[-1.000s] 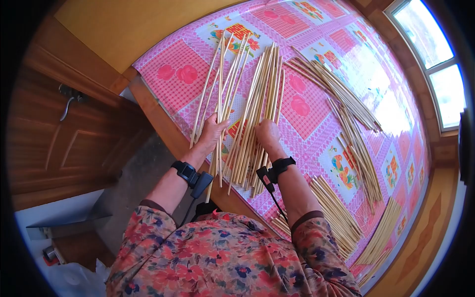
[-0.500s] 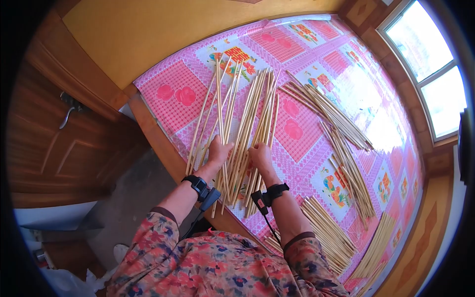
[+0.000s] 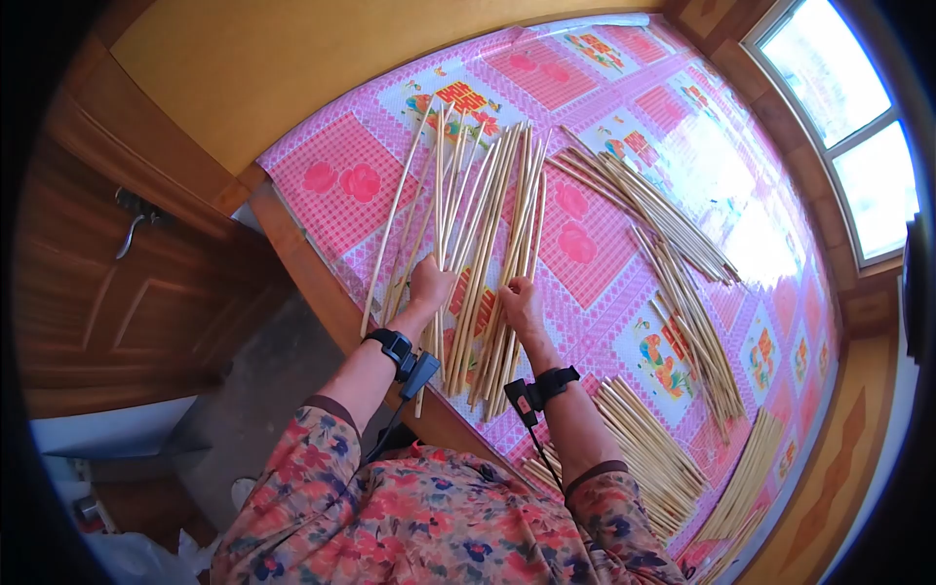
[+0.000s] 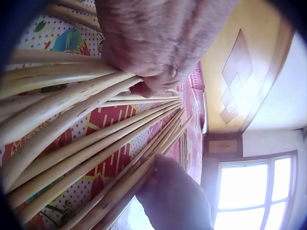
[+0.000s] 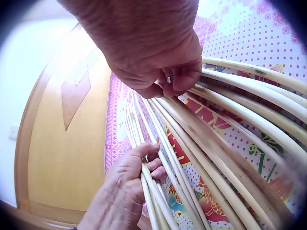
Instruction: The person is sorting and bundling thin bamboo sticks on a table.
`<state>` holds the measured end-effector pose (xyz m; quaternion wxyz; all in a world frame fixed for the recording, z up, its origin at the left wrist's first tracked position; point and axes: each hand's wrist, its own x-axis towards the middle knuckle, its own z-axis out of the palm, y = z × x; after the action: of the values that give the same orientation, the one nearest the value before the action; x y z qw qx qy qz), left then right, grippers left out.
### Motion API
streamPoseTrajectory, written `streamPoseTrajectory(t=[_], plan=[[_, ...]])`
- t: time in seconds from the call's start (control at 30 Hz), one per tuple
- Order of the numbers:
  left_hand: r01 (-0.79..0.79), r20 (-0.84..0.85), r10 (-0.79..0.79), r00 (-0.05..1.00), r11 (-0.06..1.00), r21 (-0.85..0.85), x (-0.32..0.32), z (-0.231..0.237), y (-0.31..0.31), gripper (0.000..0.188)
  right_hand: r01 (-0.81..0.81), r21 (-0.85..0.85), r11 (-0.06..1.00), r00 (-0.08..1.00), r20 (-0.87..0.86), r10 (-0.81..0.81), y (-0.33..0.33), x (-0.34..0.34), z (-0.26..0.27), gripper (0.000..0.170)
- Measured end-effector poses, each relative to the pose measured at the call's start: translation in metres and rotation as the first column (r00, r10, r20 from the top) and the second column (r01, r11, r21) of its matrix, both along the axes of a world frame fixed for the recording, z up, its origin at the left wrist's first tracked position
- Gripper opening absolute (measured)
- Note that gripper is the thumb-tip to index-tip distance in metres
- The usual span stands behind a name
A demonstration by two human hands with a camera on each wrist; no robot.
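Observation:
My left hand (image 3: 429, 281) grips a few slender pale sticks (image 5: 152, 199), its fingers curled round them in the right wrist view. Several more sticks lie fanned out to its left on the table. Beside it, my right hand (image 3: 524, 304) is at the right edge of the middle bundle of sticks (image 3: 499, 224). Thumb and fingertips (image 5: 180, 79) of that hand are bent together and pinch at the sticks. Between the hands the middle sticks run lengthwise, their near ends toward the table's front edge.
Separate piles of sticks lie to the right: an upper pile (image 3: 653, 210), a middle pile (image 3: 697, 336) and a nearer pile (image 3: 648, 453). Another pile (image 3: 746, 478) sits by the right edge. A patterned pink cloth (image 3: 595, 253) covers the table. A wooden door (image 3: 136, 292) stands left.
The head view has shifted, then steadied. The sticks at my left hand have swung closer to the middle bundle. My right hand has moved slightly outward to the bundle's right side.

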<state>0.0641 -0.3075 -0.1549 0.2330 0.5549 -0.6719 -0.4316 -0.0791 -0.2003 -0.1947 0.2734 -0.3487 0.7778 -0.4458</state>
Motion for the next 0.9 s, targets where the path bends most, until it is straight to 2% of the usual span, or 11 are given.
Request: streamPoseTrajectory(t=[0.1, 0.17, 0.23, 0.37, 0.43, 0.5, 0.57, 0.67, 0.73, 0.83, 0.9], plan=[[0.003, -0.017, -0.002, 1.0, 0.997, 0.083, 0.011, -0.002, -0.008, 0.02, -0.022, 0.001, 1.0, 0.998, -0.056, 0.022, 0.0, 0.001, 0.013, 0.019], [-0.012, 0.014, 0.012, 1.0, 0.999, 0.041, 0.015, -0.006, -0.012, 0.018, -0.039, 0.02, 0.999, 0.994, -0.101, 0.041, 0.001, 0.005, 0.016, 0.019], [0.01, -0.078, -0.006, 0.997, 0.999, 0.053, 0.019, 0.012, -0.015, 0.016, -0.03, 0.006, 1.0, 0.999, 0.045, 0.03, -0.006, 0.008, 0.021, 0.02], [0.078, -0.184, -0.032, 0.982, 0.966, 0.248, 0.03, 0.013, -0.023, 0.016, -0.008, 0.134, 0.991, 0.959, 0.28, -0.031, -0.008, 0.025, 0.074, 0.025], [0.084, -0.229, -0.013, 0.973, 0.948, 0.305, 0.031, 0.028, -0.018, 0.012, -0.029, 0.104, 0.994, 0.971, 0.24, 0.003, -0.012, 0.025, 0.048, 0.026], [0.133, -0.196, -0.086, 0.977, 0.962, 0.239, 0.032, 0.031, -0.02, 0.013, -0.088, 0.0, 0.996, 0.989, 0.121, 0.088, -0.015, 0.03, 0.041, 0.021], [0.137, -0.207, -0.083, 0.975, 0.954, 0.266, 0.033, 0.035, -0.016, 0.015, -0.078, 0.075, 0.994, 0.991, 0.11, 0.07, -0.021, 0.036, 0.035, 0.023], [0.169, -0.122, -0.155, 0.98, 0.979, 0.116, 0.034, 0.022, -0.016, 0.023, -0.061, 0.173, 0.983, 0.989, -0.125, 0.083, -0.023, 0.049, 0.049, 0.032], [0.144, -0.196, -0.087, 0.977, 0.944, 0.297, 0.032, 0.019, -0.013, 0.02, -0.058, 0.223, 0.973, 0.992, -0.099, 0.081, -0.03, 0.055, 0.055, 0.033], [0.158, -0.178, -0.106, 0.978, 0.938, 0.309, 0.028, 0.021, -0.009, 0.017, -0.056, 0.269, 0.962, 0.986, -0.134, 0.094, -0.039, 0.061, 0.058, 0.033], [0.157, -0.093, -0.138, 0.986, 0.957, 0.243, 0.024, 0.021, -0.007, 0.021, -0.118, 0.407, 0.906, 0.97, -0.147, 0.192, -0.047, 0.063, 0.061, 0.03]])
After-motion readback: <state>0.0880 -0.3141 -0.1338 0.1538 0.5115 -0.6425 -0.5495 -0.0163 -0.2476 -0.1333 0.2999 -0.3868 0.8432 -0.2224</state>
